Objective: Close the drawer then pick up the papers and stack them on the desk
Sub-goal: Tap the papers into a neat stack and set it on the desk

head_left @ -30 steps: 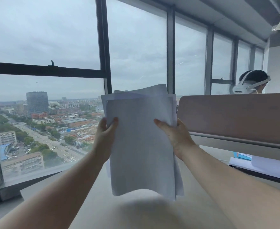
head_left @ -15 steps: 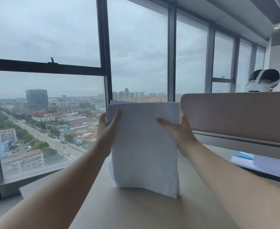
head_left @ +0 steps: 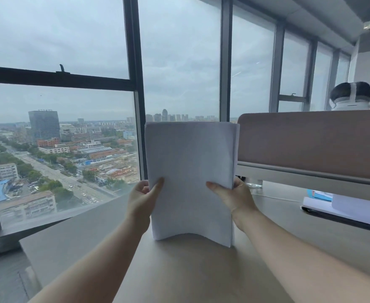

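Note:
A sheaf of white papers point(head_left: 190, 171) stands upright on its lower edge on the beige desk point(head_left: 179, 274), its top edges even and its bottom edge bowed up in the middle. My left hand point(head_left: 143, 199) grips the left side of the sheaf, thumb on the front. On the right side my right hand point(head_left: 232, 196) holds it the same way. No drawer is in view.
A brown partition panel point(head_left: 310, 141) runs along the desk's right rear. A black-edged folder with white sheets point(head_left: 345, 212) and a blue item lie at the right. Large windows point(head_left: 59, 138) border the desk's left and far side. Another person's head point(head_left: 351, 95) shows behind the partition.
The papers came down from mid-air until their lower edge met the desk, and the sheets are now squared together. Both hands slid lower along the sides.

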`<control>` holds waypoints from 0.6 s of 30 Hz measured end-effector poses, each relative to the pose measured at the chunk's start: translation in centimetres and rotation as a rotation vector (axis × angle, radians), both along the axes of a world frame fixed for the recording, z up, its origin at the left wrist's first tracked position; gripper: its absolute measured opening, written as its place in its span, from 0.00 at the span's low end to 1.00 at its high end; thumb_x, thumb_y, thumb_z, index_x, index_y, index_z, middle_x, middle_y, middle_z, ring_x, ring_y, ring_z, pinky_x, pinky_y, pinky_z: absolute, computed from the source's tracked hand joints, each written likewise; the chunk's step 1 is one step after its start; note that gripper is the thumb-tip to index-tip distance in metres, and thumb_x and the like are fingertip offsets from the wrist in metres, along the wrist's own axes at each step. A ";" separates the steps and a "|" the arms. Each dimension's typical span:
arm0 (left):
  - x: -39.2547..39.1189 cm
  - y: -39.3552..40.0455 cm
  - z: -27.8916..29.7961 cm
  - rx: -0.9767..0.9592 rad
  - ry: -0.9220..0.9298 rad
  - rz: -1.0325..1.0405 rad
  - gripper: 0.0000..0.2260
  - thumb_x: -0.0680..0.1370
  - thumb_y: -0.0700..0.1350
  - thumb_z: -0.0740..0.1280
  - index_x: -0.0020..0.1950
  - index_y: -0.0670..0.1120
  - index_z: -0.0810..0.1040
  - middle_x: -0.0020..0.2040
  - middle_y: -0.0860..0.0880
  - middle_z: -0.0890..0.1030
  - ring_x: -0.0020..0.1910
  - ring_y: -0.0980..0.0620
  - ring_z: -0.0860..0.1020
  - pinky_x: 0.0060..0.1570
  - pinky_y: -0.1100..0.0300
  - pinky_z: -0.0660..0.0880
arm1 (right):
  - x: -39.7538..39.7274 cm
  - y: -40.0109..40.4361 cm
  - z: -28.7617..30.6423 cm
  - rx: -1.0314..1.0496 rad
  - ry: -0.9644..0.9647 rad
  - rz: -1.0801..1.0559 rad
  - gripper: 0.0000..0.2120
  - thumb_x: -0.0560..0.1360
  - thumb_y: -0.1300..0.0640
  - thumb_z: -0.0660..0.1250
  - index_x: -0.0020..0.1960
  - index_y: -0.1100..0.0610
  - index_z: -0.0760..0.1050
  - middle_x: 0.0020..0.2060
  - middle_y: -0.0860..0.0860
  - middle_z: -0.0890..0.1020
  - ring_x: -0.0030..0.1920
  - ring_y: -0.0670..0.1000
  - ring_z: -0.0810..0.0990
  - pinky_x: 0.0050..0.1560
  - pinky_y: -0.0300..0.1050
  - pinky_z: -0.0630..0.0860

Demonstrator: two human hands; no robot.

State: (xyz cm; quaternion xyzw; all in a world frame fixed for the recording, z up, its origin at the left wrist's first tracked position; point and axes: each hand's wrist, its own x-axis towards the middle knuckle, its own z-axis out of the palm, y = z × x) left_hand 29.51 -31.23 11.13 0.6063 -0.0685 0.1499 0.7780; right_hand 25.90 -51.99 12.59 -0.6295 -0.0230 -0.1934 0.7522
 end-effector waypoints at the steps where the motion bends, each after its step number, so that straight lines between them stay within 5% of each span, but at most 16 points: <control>1: 0.3 0.4 -0.2 0.044 -0.003 0.040 0.09 0.71 0.46 0.73 0.39 0.45 0.74 0.39 0.43 0.79 0.36 0.47 0.77 0.40 0.54 0.74 | 0.1 -0.2 -0.2 -0.003 0.003 0.008 0.13 0.66 0.65 0.76 0.50 0.60 0.81 0.40 0.53 0.85 0.35 0.50 0.84 0.36 0.39 0.80; 4: 0.6 1.7 -1.8 0.233 0.011 0.105 0.13 0.69 0.49 0.74 0.35 0.47 0.71 0.33 0.48 0.75 0.31 0.50 0.71 0.33 0.57 0.67 | 0.2 -0.6 -1.9 -0.040 0.075 0.076 0.17 0.66 0.64 0.76 0.54 0.62 0.80 0.47 0.58 0.86 0.46 0.58 0.85 0.48 0.49 0.81; 7: 0.7 1.8 -3.8 0.277 0.070 0.044 0.12 0.72 0.52 0.69 0.39 0.46 0.71 0.37 0.46 0.77 0.37 0.47 0.73 0.38 0.54 0.69 | 0.3 -0.2 -3.8 -0.079 0.135 0.149 0.24 0.65 0.61 0.77 0.60 0.59 0.77 0.51 0.56 0.86 0.52 0.56 0.85 0.58 0.53 0.79; 10: 0.6 0.8 -4.7 0.222 0.124 -0.172 0.06 0.80 0.46 0.60 0.52 0.47 0.75 0.51 0.45 0.81 0.50 0.45 0.79 0.50 0.50 0.74 | 0.5 0.5 -4.6 -0.082 0.150 0.200 0.24 0.66 0.61 0.77 0.61 0.56 0.76 0.51 0.51 0.86 0.52 0.50 0.84 0.53 0.42 0.78; 12: 0.5 0.3 -4.7 0.227 0.121 -0.238 0.10 0.81 0.45 0.58 0.57 0.47 0.76 0.52 0.46 0.81 0.50 0.47 0.79 0.48 0.52 0.76 | 0.6 0.8 -4.5 -0.090 0.183 0.203 0.16 0.69 0.61 0.75 0.55 0.55 0.78 0.47 0.49 0.85 0.48 0.46 0.83 0.46 0.35 0.75; 15: 0.8 0.1 -4.5 0.261 0.126 -0.211 0.11 0.81 0.45 0.58 0.60 0.44 0.75 0.51 0.45 0.81 0.46 0.49 0.79 0.40 0.58 0.77 | 0.9 0.8 -4.3 -0.104 0.245 0.152 0.08 0.71 0.60 0.73 0.50 0.58 0.80 0.45 0.52 0.84 0.45 0.50 0.82 0.50 0.40 0.76; 18: 1.6 0.8 -4.0 0.270 0.147 -0.158 0.14 0.76 0.48 0.64 0.57 0.43 0.76 0.53 0.41 0.81 0.48 0.44 0.79 0.53 0.48 0.76 | 0.9 0.4 -3.6 -0.115 0.276 0.081 0.15 0.73 0.58 0.71 0.57 0.63 0.79 0.48 0.57 0.84 0.48 0.56 0.83 0.56 0.50 0.78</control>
